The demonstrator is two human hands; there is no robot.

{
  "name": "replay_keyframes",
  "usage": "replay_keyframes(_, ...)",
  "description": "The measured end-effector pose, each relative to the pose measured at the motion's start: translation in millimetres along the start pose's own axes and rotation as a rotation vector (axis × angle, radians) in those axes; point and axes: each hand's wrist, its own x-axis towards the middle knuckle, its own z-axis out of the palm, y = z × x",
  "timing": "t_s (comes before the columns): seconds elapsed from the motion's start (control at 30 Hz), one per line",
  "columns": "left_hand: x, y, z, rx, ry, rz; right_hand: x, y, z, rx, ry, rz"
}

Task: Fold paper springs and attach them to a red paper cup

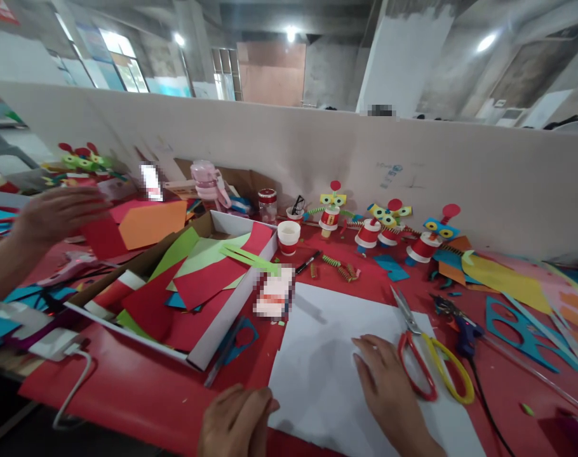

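My left hand [236, 422] is at the bottom edge, beside the near left corner of a white paper sheet [327, 355]. Its fingers are curled together, and whatever is inside them, if anything, is hidden. My right hand [387, 393] rests on the sheet with its fingers stretched out, holding nothing. Just right of it lie scissors [415, 327] with one red and one yellow handle, their blades pointing away from me. Beyond the sheet are coiled paper strips [339, 266], a black pen [308, 261] and a phone [274, 292] with its screen blurred.
A co-worker's hand [55, 216] is at the left, near red and orange paper. An open box [198, 358] holds coloured paper. Paper-cup figures [329, 219] stand along the partition [279, 146]. A paper cup [289, 236], glue gun [465, 333] and blue cut-outs [512, 330] lie around.
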Motion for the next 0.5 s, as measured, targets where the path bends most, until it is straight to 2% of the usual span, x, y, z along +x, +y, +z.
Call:
replay_keyframes(0.1,20.1,-32.3,-25.4,0.144,0.013,0.044,3.1,-30.2,18.6,-0.079,-0.158,0.060)
replay_keyframes(0.17,46.2,-62.2,-43.3,0.331,-0.119,-0.099,5.5,-47.6,25.6,-0.112,-0.223,0.056)
replay_keyframes(0.23,79.0,-95.1,-57.8,0.476,-0.347,-0.299,8.8,-58.9,28.3,-0.003,-0.348,-0.198)
replay_keyframes(0.3,112.6,-126.5,-64.8,0.584,-0.560,-0.389,12.3,-63.7,29.4,0.076,-0.400,-0.390)
replay_keyframes(0.33,127.6,-140.5,-64.4,0.606,-0.679,-0.431,13.8,-64.4,30.3,0.077,-0.387,-0.418)
replay_keyframes(0.4,151.0,-163.9,-55.1,0.616,-0.821,-0.526,15.3,-64.2,33.0,0.025,-0.330,-0.388)
replay_keyframes(0.43,158.5,-173.1,-47.0,0.598,-0.876,-0.588,15.4,-63.8,34.6,0.000,-0.314,-0.382)
replay_keyframes(0.5,165.5,-186.5,-27.2,0.567,-0.936,-0.592,15.1,-63.0,37.1,-0.023,-0.308,-0.409)
